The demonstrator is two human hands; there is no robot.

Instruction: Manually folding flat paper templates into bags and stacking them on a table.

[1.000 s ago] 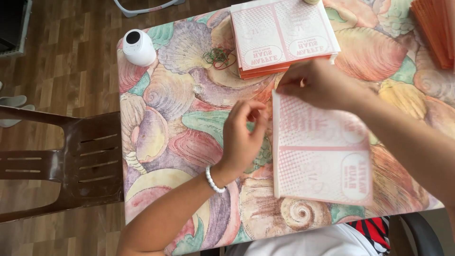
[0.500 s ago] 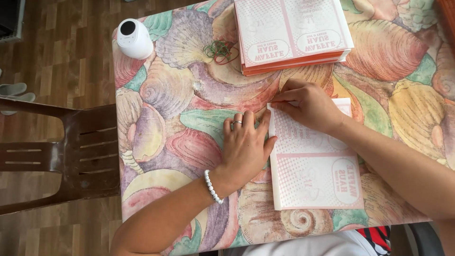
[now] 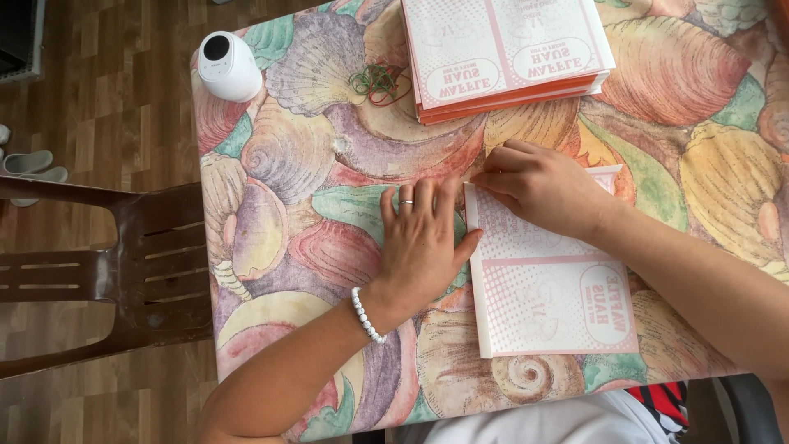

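Observation:
A folded pink-and-white printed paper sheet (image 3: 551, 308) lies flat on the table in front of me. My left hand (image 3: 421, 242), with a ring and a white bead bracelet, presses flat on the tablecloth with its thumb against the sheet's left edge. My right hand (image 3: 538, 187) rests on the sheet's top left part, fingertips pinching its upper left corner. A stack of the same printed sheets (image 3: 501, 49) sits at the table's far side.
The table wears a shell-patterned cloth (image 3: 288, 164). A white cylindrical device (image 3: 227, 66) stands at the far left corner. Several rubber bands (image 3: 376, 82) lie beside the stack. A brown plastic chair (image 3: 107, 271) stands left of the table on a wooden floor.
The sheet has been laid down flat and folded. My left hand went from raised and curled to pressing flat beside the sheet. My right hand slid to the sheet's top left corner.

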